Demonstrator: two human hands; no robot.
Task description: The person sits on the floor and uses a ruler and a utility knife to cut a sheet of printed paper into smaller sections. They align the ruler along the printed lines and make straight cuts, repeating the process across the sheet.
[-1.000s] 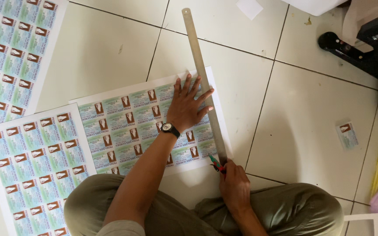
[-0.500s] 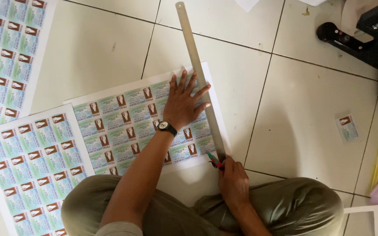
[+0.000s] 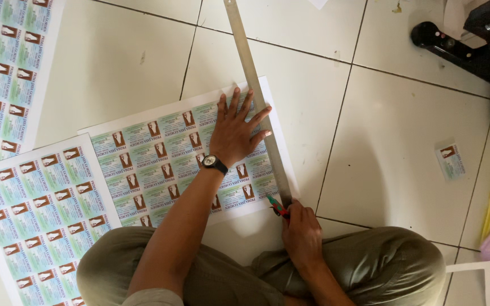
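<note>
Altogether three printed sheets (image 3: 160, 158), one ruler (image 3: 256, 96).

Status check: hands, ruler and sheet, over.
Left hand flat on long metal ruler and printed card sheet. Right hand grips red-green cutter at ruler's near end. Cut line unobstructed.

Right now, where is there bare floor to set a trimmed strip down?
Bare tile lies right of the metal ruler, up to the single cut card. More lies above the printed sheet, beside the left sheets. It is crowded where the left hand presses the ruler and the right hand holds the cutter.
</note>
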